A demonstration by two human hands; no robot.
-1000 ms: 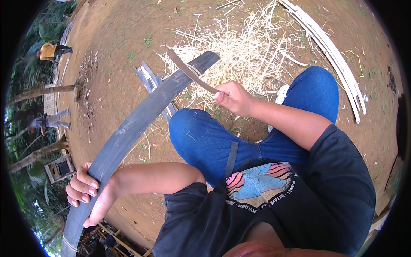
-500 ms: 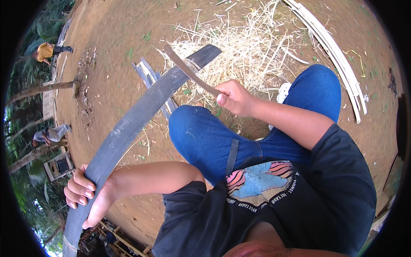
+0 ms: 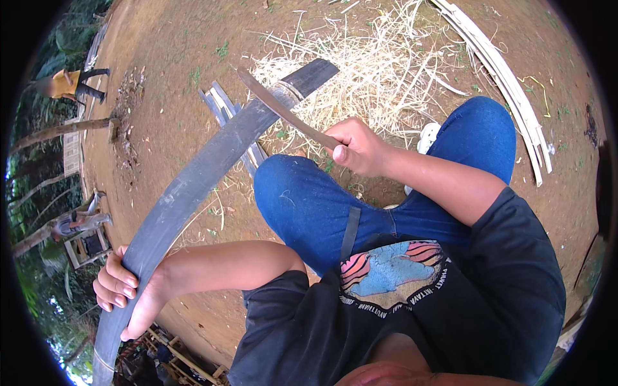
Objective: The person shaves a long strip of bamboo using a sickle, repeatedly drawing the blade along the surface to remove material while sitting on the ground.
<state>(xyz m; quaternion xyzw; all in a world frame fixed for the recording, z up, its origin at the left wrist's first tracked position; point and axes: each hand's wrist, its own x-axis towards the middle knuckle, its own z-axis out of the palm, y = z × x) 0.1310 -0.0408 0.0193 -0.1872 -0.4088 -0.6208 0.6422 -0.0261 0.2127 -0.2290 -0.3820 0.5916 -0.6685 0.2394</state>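
A long, dark grey strip of split bamboo (image 3: 196, 168) slants from the lower left up to the pile of shavings, with a pale node ring near its far end. My left hand (image 3: 132, 283) is closed round its near part, thumb on one side and fingers on the other. In my right hand (image 3: 359, 149) is a brown, slightly curved knife (image 3: 283, 110), its blade lying across the strip just on the near side of the node. The knife's handle is mostly hidden inside my fist.
Pale curly shavings (image 3: 367, 77) are heaped on the dirt ground ahead. Long pale strips (image 3: 508, 77) lie at the right; dark strips (image 3: 222, 106) lie beneath the bamboo. My bent knees (image 3: 302, 193) are close by. A person in yellow (image 3: 64, 83) stands far left near wooden posts.
The bamboo's far end has shifted slightly up and right. The knife blade has tilted a little flatter, its tip farther left. The person in yellow has moved a step.
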